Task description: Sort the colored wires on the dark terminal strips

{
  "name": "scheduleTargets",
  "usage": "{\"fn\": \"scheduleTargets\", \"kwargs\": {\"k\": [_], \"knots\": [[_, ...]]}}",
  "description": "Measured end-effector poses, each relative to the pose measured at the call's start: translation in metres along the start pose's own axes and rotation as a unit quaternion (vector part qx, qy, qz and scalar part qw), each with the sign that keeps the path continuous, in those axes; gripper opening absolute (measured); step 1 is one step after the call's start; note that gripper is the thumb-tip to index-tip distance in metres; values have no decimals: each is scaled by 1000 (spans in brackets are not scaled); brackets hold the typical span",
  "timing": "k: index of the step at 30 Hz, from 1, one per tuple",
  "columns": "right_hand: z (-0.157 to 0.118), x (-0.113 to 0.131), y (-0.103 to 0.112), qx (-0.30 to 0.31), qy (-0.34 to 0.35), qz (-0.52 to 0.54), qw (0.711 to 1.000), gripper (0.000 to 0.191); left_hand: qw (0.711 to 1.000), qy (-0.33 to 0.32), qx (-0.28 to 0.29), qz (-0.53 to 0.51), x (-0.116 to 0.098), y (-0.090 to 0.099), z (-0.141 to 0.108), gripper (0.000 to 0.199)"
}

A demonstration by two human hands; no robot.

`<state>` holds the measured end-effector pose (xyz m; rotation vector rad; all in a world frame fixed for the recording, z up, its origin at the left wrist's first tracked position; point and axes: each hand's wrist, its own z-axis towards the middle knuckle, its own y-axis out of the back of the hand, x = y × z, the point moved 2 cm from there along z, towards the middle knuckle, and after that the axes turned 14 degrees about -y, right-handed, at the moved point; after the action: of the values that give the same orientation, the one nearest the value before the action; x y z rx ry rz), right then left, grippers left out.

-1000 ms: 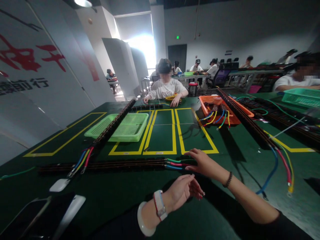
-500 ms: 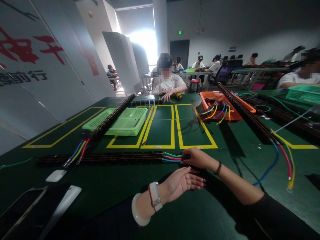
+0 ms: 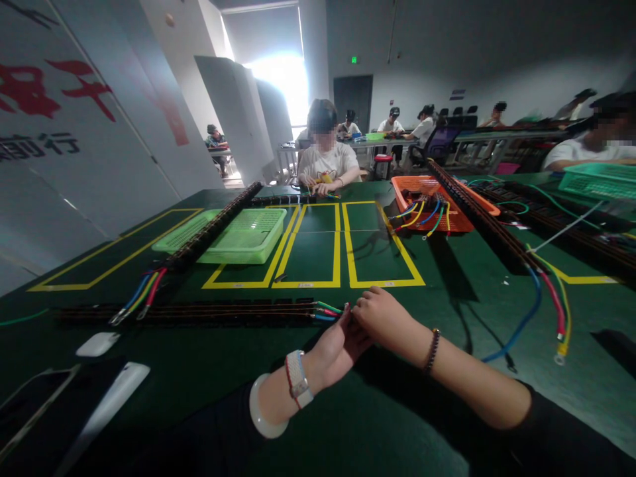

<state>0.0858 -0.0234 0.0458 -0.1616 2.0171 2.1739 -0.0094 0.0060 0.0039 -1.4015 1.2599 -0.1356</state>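
Note:
A long black ribbed strip (image 3: pixel 199 313), which looks like a cable carrier, lies across the table. Green, red and blue cables (image 3: pixel 325 311) come out of its right end. My left hand (image 3: pixel 334 350) is closed around these cables from below, thumb on top and fingers underneath. Beside it, touching, my right hand (image 3: pixel 385 321) is closed with bent fingers on the same cables. The cable ends are hidden between my two hands.
A second black strip (image 3: pixel 213 228) rests across a light green basket (image 3: pixel 268 245). At the right another strip (image 3: pixel 477 212) lies over an orange basket (image 3: pixel 405 205) holding cables. A white case (image 3: pixel 98 344) lies at left. Across the table sits a person (image 3: pixel 328 159).
My left hand has moved left and up from its open pose and closed on the cables. My right hand stays at the cables, shifted slightly. The person opposite has lifted a yellow object.

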Motion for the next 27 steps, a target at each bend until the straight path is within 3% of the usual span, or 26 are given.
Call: {"fn": "scheduleTargets", "kwargs": {"k": [6,10,13,16,19,27], "knots": [[-8,15,-1,-25,-3,-47,999,14,1000,4,-27,2,-2,-1,-5,19],[-13,6,8,-24,-17,-19,999,15,1000,7,-29,7,0,5,-1,20],[-18,-13,17,0,-51,19,999,15,1000,8,1,3,2,8,3,25],[-21,-29,21,63,-105,31,992,27,1000,8,28,9,3,8,4,31],[-21,-33,17,115,-132,33,984,25,999,14,38,24,3,6,2,38],[-20,-28,12,90,-109,5,990,21,998,7,45,40,5,11,3,40]]}}
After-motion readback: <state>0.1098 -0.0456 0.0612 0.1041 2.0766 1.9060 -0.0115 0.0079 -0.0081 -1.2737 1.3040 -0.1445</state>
